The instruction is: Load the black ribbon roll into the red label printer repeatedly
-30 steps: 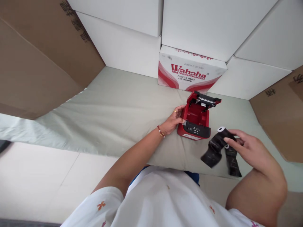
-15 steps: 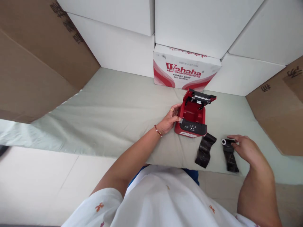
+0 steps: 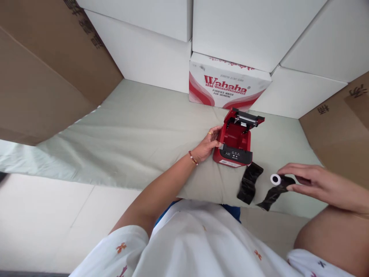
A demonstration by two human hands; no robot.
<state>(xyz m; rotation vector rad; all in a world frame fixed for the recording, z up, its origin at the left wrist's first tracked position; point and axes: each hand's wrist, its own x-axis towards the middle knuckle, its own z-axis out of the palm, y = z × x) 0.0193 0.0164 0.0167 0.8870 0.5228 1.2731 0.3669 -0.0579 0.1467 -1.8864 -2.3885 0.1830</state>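
1. Nearest to you is your white garment [image 3: 201, 250] with small orange marks. It carries no readable writing.

2. Your right hand [image 3: 311, 182] is closed in a light pinch on the roll [image 3: 276, 179]. The roll's white core end faces you. A black wrap strip [image 3: 271, 196] hangs from the roll toward the tabletop [image 3: 144, 127]. The roll is at the near edge of the tabletop, to the right of the red printer [image 3: 235, 144] and apart from it.

3. A second black wrap piece [image 3: 249, 184] lies loose on the tabletop, just in front of the printer.

4. Your left hand [image 3: 206, 145] is closed against the left wall of the printer. It wears a ring [image 3: 210, 133] and a beaded bracelet [image 3: 193, 158].

5. Status, as judged from this view:
   - Done: the lid [image 3: 245, 118] stands open and tilted back, and one wrap piece is off.
   - Not done: the red bay under the lid is empty, the roll is outside the printer, wrap is on the roll, and the lid is not shut.

6. Markings on the printer: the black front panel shows small marks and a pale label sits below it. Both are too small to read.

7. Behind the printer, against the wall of white boxes [image 3: 259, 30], stands a white and red box [image 3: 227, 86]. It reads "Wahaha" in red script, with "PURIFIED WATER" beneath. The line under that is too small to confirm. Faint red print on its top face is not legible.

8. The brown carton [image 3: 43, 69] at far left and the brown carton [image 3: 340, 127] at far right carry dark characters. These are cropped and cannot be read.
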